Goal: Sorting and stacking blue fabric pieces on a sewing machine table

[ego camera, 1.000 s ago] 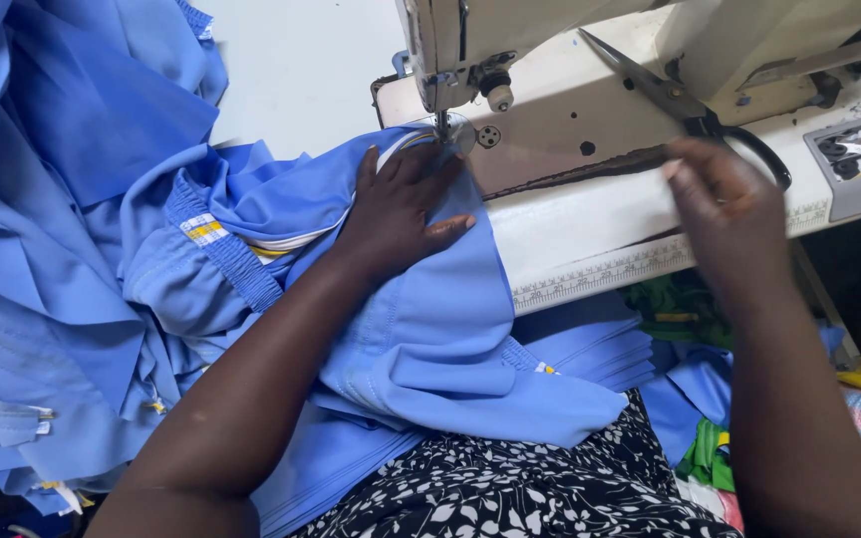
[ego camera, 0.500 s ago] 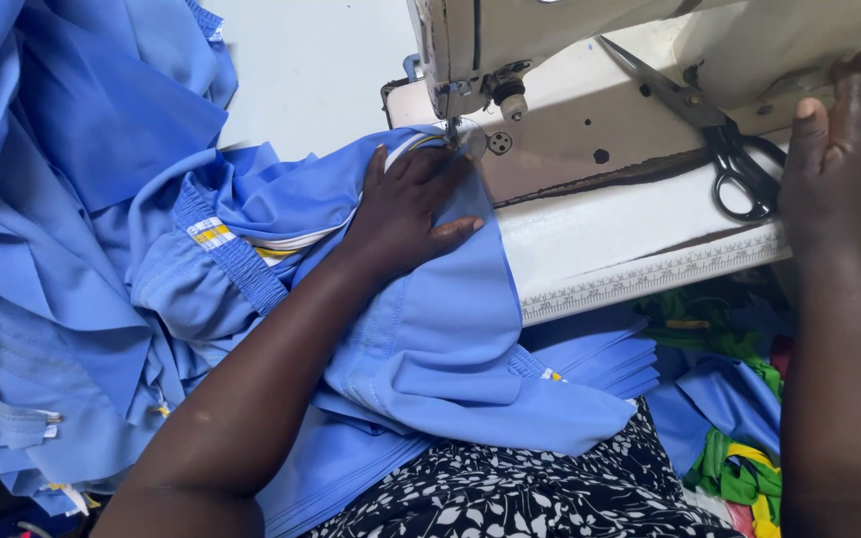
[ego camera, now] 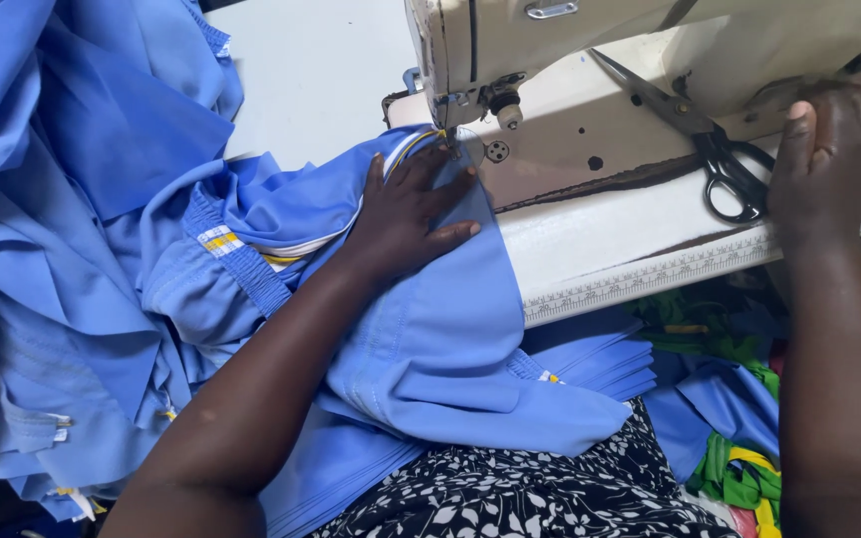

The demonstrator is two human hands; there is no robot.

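- Head view shows the left hand [ego camera: 406, 214] pressed flat, fingers spread and grasping nothing, on the blue garment [ego camera: 430, 329] just in front of the needle [ego camera: 447, 139] of the sewing machine [ego camera: 570, 60].
- Since a second ago the right hand [ego camera: 827, 164] has let go of the scissors [ego camera: 719, 159], which now lie on the machine bed, blades pointing up and left, black handles just beside that hand.
- That hand has moved right and now rests at the right end of the machine; its fingers curl over something there, but whether they grip it cannot be told.
- The left hand has barely shifted, so the cloth stays pinned under the presser foot and the cutting looks finished for now.
- The garment drapes from the machine bed over the desk [ego camera: 311, 70] edge onto the lap, joined to a heap of blue cloth [ego camera: 62, 249] on the left.
- A small white and yellow label [ego camera: 219, 240] sits on the ribbed blue band left of the wrist.
- A printed ruler strip [ego camera: 650, 279], pale with dark marks, runs along the desk's front edge.
- Green and yellow fabric [ego camera: 739, 468] lies below at the right.
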